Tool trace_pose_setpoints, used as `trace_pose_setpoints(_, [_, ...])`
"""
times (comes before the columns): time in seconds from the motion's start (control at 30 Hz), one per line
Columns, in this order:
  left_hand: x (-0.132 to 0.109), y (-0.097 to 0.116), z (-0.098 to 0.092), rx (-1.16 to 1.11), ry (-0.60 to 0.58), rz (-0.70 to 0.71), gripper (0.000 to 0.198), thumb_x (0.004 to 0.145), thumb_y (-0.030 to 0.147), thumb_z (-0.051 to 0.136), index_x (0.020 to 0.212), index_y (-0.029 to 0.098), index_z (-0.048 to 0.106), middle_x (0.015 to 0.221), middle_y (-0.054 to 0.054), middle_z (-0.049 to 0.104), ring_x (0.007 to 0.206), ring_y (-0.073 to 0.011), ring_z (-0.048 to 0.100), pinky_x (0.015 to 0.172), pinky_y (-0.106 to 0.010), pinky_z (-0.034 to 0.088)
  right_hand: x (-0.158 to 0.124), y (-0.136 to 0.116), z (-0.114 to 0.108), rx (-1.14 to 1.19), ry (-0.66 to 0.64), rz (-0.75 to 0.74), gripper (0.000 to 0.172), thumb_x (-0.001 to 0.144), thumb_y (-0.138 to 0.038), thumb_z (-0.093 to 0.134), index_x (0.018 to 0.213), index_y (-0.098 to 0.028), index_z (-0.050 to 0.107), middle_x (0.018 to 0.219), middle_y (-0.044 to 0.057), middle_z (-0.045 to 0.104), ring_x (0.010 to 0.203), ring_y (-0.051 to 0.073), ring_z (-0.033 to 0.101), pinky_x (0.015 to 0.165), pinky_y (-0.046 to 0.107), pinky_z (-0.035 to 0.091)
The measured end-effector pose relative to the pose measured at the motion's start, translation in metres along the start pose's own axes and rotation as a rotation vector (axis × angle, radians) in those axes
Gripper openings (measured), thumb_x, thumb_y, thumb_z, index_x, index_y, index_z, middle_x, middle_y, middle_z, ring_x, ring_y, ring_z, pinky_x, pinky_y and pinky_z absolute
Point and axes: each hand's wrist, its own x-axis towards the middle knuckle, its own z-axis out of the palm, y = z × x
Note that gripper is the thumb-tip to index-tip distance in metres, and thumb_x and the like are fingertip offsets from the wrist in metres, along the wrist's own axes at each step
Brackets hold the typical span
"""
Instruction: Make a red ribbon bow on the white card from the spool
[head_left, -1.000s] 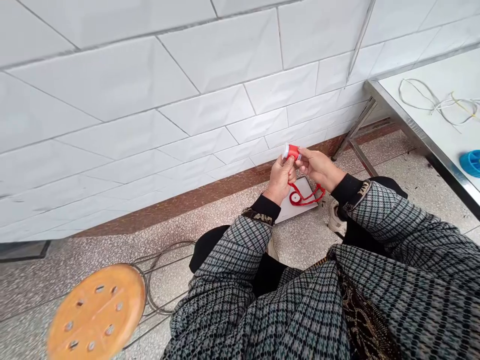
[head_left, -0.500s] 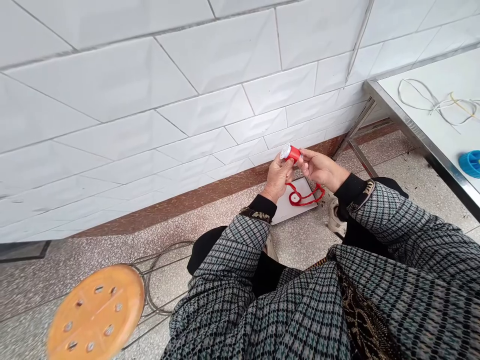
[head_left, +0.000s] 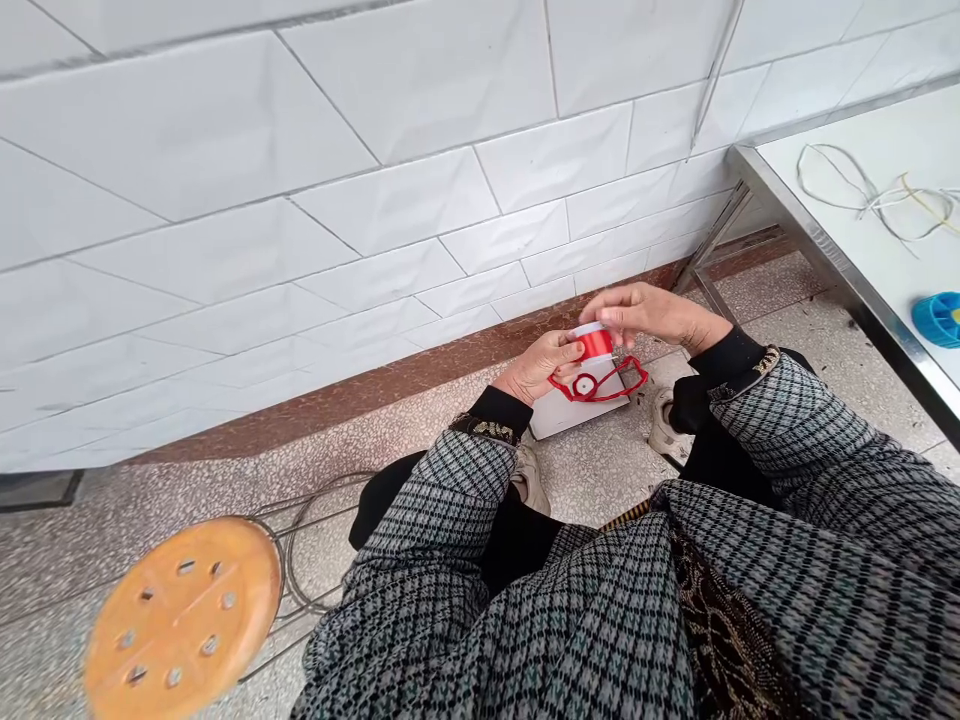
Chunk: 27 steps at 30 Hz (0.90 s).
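White tiled wall (head_left: 337, 150), speckled floor (head_left: 592, 470)

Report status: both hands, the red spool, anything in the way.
Left hand gripping red spool. Right hand at spool's upper rim, contact unclear. Red cord below, over white board; nothing visible between hands and spool.

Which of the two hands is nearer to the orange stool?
Left. The left hand holds the red spool, above and right of the stool in the picture; the right hand, near the spool, is higher and farther right.
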Motion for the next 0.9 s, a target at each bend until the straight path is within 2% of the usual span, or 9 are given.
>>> trace_pose_setpoints(0.07, [-0.002, -0.005, 0.002, 0.031, -0.043, -0.040, 0.058, 0.059, 0.054, 0.100, 0.076, 0.014, 0.062, 0.047, 0.012, 0.035, 0.038, -0.0004, 0.022, 0.039, -0.019, 0.015, -0.003, 0.002, -0.001, -0.028, -0.173, 0.058, 0.014, 0.090, -0.024, 0.081, 0.096, -0.014, 0.073, 0.063, -0.004, 0.066, 0.052, 0.008, 0.058, 0.050, 0.015, 0.049])
trace_pose_setpoints(0.1, [-0.002, -0.007, 0.003, 0.043, -0.059, -0.058, 0.057, 0.059, 0.054, 0.100, 0.078, 0.014, 0.063, 0.048, 0.011, 0.036, 0.039, -0.0004, 0.022, 0.039, -0.019, 0.015, -0.004, 0.003, -0.001, -0.042, -0.209, 0.088, 0.015, 0.088, -0.024, 0.082, 0.095, -0.015, 0.072, 0.062, -0.004, 0.065, 0.051, 0.008, 0.057, 0.049, 0.016, 0.048])
trace_pose_setpoints(0.2, [-0.003, -0.012, 0.000, 0.080, -0.087, -0.092, 0.055, 0.062, 0.055, 0.098, 0.082, 0.013, 0.068, 0.051, 0.011, 0.037, 0.040, -0.0006, 0.022, 0.040, -0.018, 0.014, -0.005, 0.008, 0.002, -0.071, -0.194, 0.169, 0.019, 0.085, -0.024, 0.085, 0.092, -0.016, 0.069, 0.065, -0.003, 0.069, 0.052, 0.009, 0.061, 0.048, 0.016, 0.049])
trace_pose_setpoints(0.27, [-0.004, -0.013, -0.003, 0.100, -0.072, -0.100, 0.055, 0.063, 0.056, 0.097, 0.082, 0.013, 0.068, 0.051, 0.010, 0.036, 0.040, -0.0009, 0.022, 0.040, -0.018, 0.014, -0.006, 0.010, 0.004, -0.065, -0.177, 0.191, 0.024, 0.083, -0.026, 0.088, 0.099, -0.017, 0.072, 0.076, 0.001, 0.075, 0.055, 0.011, 0.066, 0.048, 0.016, 0.051])
trace_pose_setpoints(0.37, [-0.008, -0.015, -0.006, 0.104, -0.026, -0.113, 0.056, 0.060, 0.056, 0.098, 0.081, 0.014, 0.068, 0.051, 0.011, 0.034, 0.041, -0.0012, 0.023, 0.041, -0.018, 0.016, -0.008, 0.011, 0.007, -0.032, -0.220, 0.163, 0.038, 0.078, -0.027, 0.093, 0.112, -0.017, 0.079, 0.090, 0.004, 0.079, 0.060, 0.013, 0.070, 0.049, 0.018, 0.055])
trace_pose_setpoints(0.53, [-0.011, -0.016, -0.006, 0.119, -0.040, -0.156, 0.055, 0.057, 0.053, 0.100, 0.082, 0.015, 0.070, 0.051, 0.010, 0.035, 0.041, -0.0013, 0.024, 0.040, -0.017, 0.018, -0.007, 0.018, 0.008, -0.021, -0.313, 0.131, 0.047, 0.081, -0.033, 0.094, 0.124, -0.018, 0.080, 0.087, 0.004, 0.079, 0.058, 0.012, 0.071, 0.050, 0.019, 0.059])
trace_pose_setpoints(0.77, [-0.008, -0.021, -0.012, 0.149, -0.079, -0.208, 0.046, 0.061, 0.051, 0.099, 0.072, 0.018, 0.069, 0.047, 0.007, 0.035, 0.040, -0.0030, 0.024, 0.038, -0.018, 0.018, -0.006, 0.022, 0.019, -0.001, -0.263, 0.300, 0.037, 0.078, -0.025, 0.095, 0.112, -0.018, 0.083, 0.081, 0.003, 0.078, 0.062, 0.016, 0.074, 0.051, 0.020, 0.062])
trace_pose_setpoints(0.9, [-0.009, -0.014, -0.014, 0.254, -0.033, -0.237, 0.040, 0.065, 0.050, 0.097, 0.075, 0.018, 0.075, 0.047, 0.006, 0.038, 0.038, -0.0033, 0.023, 0.037, -0.018, 0.014, -0.006, 0.023, 0.016, 0.007, -0.326, 0.302, 0.034, 0.079, -0.030, 0.094, 0.108, -0.019, 0.082, 0.075, 0.001, 0.078, 0.052, 0.012, 0.069, 0.048, 0.018, 0.058])
